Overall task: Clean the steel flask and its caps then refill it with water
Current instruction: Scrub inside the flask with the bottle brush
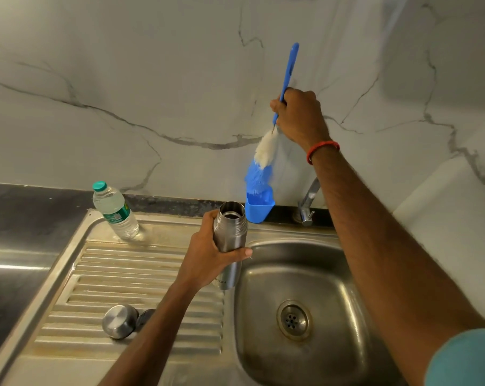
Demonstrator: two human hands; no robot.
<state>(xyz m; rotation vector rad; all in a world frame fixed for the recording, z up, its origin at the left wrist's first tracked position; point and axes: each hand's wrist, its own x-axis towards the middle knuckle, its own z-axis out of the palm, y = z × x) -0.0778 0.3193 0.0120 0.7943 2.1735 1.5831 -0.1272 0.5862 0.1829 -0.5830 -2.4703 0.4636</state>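
Teal sleeve [464, 358] at the near right corner, a person reaches both bare arms over a steel sink [333, 263]. The left hand [207, 254] is wrapped around the steel flask [230, 232], held upright with its mouth open, above the line where the ribbed drainboard [124, 274] meets the basin. The right hand [299, 115], a red thread [322, 150] at its wrist, is clamped on the blue handle of a bottle brush [260, 162], raised against the marble wall; its blue-and-white bristles hang at the mouth of a blue holder [259, 211] on the sink's back edge, beside the tap [308, 201]. A steel cap [120, 320] and a dark inner cap [146, 316] lie touching near the drainboard's front edge. A plastic water bottle [114, 211] stands at its back left corner.
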